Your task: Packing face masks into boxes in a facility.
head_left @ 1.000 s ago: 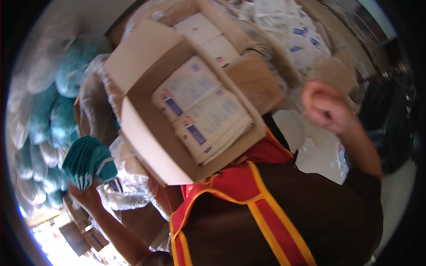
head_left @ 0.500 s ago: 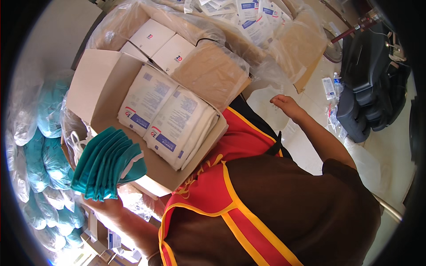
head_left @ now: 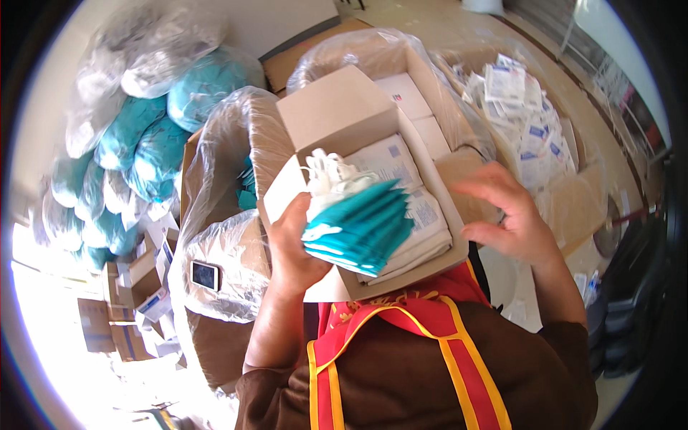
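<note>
My left hand [head_left: 292,251] grips a fanned stack of teal face masks [head_left: 362,226], with white ear loops [head_left: 335,172] bunched on its upper side. The stack hangs over an open cardboard carton [head_left: 337,107] and hides part of what lies in it. Inside the carton, flat white packets [head_left: 387,159] with blue print lie in two side-by-side piles. To the right of the carton, my right hand [head_left: 512,215] is held in the air, thumb and fingers apart, with nothing in it.
At left stands a plastic-lined box [head_left: 247,136] with teal pieces inside; a phone [head_left: 205,276] rests on its plastic. Filled bags [head_left: 143,150] are piled behind. Another lined box [head_left: 573,208] with loose packets [head_left: 534,107] is at right. Small cartons [head_left: 129,301] lie far left.
My view has turned left. My left hand has brought the masks from beside the carton to above it, loops now showing. My right hand has come nearer the carton, its fingers spreading.
</note>
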`<state>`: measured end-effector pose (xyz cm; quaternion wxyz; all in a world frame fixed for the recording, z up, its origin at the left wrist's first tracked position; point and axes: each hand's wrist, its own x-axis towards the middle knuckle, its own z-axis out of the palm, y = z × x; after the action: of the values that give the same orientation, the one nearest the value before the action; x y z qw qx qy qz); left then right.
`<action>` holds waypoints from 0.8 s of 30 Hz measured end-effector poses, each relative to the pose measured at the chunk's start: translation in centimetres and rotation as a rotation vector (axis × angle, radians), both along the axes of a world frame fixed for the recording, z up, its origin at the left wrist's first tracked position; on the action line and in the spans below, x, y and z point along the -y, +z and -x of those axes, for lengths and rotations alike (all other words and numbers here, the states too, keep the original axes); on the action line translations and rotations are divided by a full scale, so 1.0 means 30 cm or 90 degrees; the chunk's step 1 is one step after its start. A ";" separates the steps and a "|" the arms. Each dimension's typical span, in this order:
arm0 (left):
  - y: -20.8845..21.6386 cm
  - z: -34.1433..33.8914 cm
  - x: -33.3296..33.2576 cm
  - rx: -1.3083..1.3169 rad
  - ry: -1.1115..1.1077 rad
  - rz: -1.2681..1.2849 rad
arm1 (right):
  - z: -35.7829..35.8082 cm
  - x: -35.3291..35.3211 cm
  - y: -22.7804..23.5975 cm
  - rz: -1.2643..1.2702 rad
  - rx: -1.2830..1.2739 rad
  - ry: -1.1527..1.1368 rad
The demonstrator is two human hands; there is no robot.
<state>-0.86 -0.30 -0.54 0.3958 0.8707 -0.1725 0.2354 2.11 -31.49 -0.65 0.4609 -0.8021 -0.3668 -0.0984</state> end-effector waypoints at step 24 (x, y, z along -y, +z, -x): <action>0.078 0.007 -0.074 -0.251 -0.161 0.131 | -0.218 -0.318 0.300 -0.271 -0.365 0.191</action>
<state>-1.07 1.92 1.81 0.5347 0.8265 -0.1743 0.0258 8.65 -21.95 8.35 0.7104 -0.6205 -0.3080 0.1243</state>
